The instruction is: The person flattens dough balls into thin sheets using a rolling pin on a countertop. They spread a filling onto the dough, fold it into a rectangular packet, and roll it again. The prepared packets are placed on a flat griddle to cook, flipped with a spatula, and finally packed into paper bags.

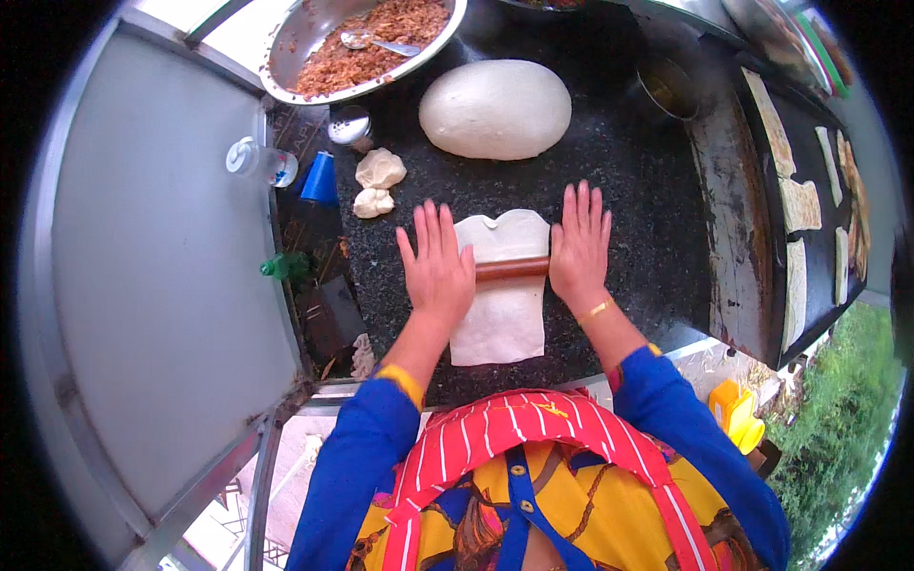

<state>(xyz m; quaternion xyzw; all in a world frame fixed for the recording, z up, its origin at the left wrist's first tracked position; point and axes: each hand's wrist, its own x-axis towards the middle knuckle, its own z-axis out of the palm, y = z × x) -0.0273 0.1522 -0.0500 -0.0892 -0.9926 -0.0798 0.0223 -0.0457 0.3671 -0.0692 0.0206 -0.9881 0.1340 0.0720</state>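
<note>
A reddish-brown wooden rolling pin [512,269] lies across a flat rectangular sheet of dough [498,321] on the black speckled stone counter [635,250]. My left hand [435,268] rests flat over the pin's left end, and my right hand [582,250] over its right end, palms down with fingers pointing away from me. Both pin ends are hidden under the hands. The sheet's far edge is notched with a small fold. Beyond it sits a large smooth mound of dough [495,109]. Two small dough lumps [378,171] touch each other at the left.
Back left is a metal bowl [285,53] of reddish filling with a spoon [382,44]. A shaker [350,126], a blue cup [320,178], a lidded jar [260,163] and a green bottle [285,266] stand left. Flatbread pieces [800,205] lie on a griddle [817,278] at right.
</note>
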